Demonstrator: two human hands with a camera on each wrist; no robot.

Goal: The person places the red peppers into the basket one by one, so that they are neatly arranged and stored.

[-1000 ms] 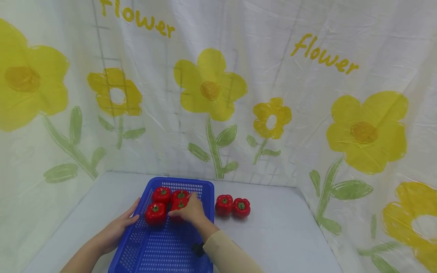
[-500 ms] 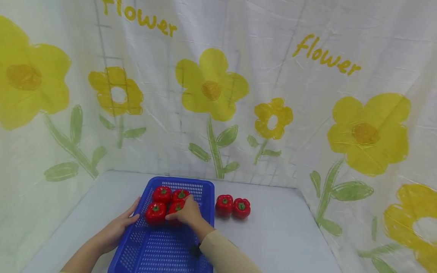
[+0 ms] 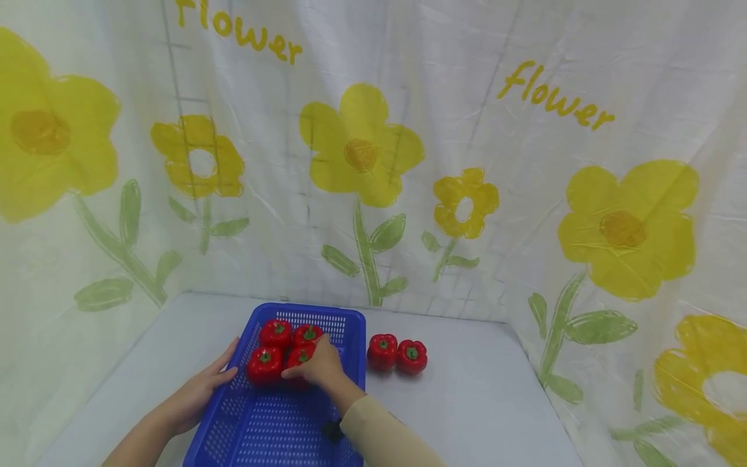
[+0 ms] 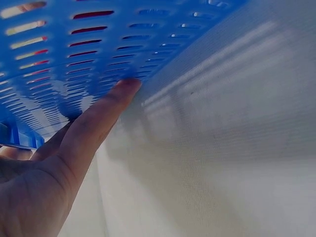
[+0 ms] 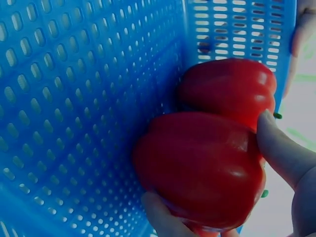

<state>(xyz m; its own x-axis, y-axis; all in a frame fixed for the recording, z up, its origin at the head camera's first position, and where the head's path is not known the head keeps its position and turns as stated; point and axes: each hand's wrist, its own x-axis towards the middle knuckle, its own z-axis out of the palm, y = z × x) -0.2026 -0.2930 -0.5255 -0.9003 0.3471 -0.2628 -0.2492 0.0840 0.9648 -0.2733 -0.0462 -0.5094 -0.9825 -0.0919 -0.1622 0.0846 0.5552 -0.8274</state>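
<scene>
In the head view a blue plastic basket point(image 3: 277, 425) holds several red bell peppers, grouped near its far end. My right hand point(image 3: 324, 368) reaches over the right rim and grips the near-right bell pepper point(image 5: 200, 170) inside, thumb on one side and fingers on the other. Beside it lies another bell pepper point(image 5: 227, 89), close against the held one. My left hand point(image 3: 192, 397) lies along the left side of the basket. Its straight finger touches the slotted outer wall point(image 4: 91, 44) in the left wrist view.
Two more red bell peppers, one at the left point(image 3: 382, 352) and one at the right point(image 3: 412, 357), stand side by side on the white table point(image 3: 461, 395), right of the basket. A white curtain point(image 3: 397, 52) with yellow flowers hangs behind the table.
My right hand has shifted slightly left and toward me with the bell pepper, bringing it nearer the left one. The left hand and the basket stay practically where they were.
</scene>
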